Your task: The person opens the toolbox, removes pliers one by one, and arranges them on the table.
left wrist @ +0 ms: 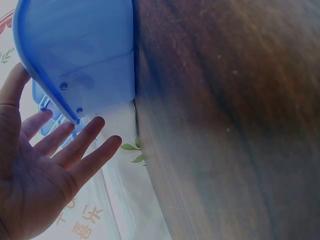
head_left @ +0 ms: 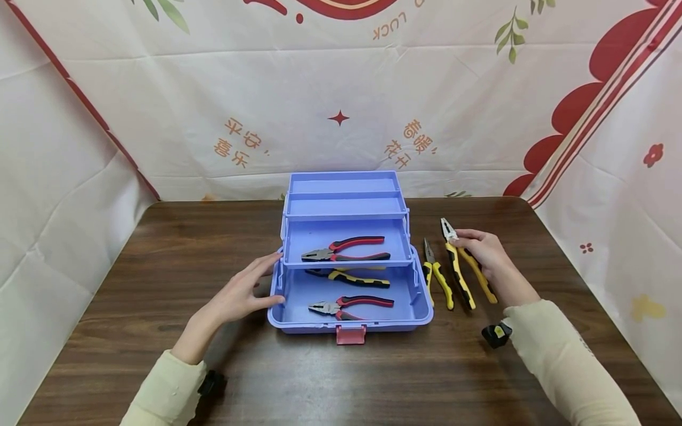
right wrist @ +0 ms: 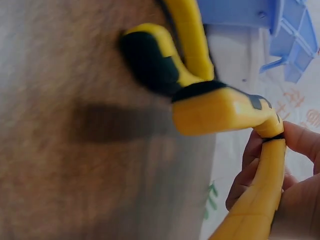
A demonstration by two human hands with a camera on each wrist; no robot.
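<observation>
A blue toolbox (head_left: 351,324) stands open on the table, its tiers raised at the back. My left hand (head_left: 242,293) touches its left rim, thumb at the front and fingers extended; the left wrist view shows the spread fingers (left wrist: 82,145) beside the box wall. With my right hand (head_left: 486,253) I pinch yellow-and-black combination pliers (head_left: 459,272) near the pivot, jaws pointing away. Just left of them lie yellow-handled long-nose pliers (head_left: 441,281). Red-and-black pliers (head_left: 351,249) lie in the box's tray. Below are yellow-and-black pliers (head_left: 359,278), partly hidden by the tray, and another red-handled pair (head_left: 354,306).
A brown wooden table (head_left: 341,378) carries everything. Behind it hangs a white printed cloth (head_left: 341,77), with more cloth at both sides. A pink latch (head_left: 350,335) hangs from the box front.
</observation>
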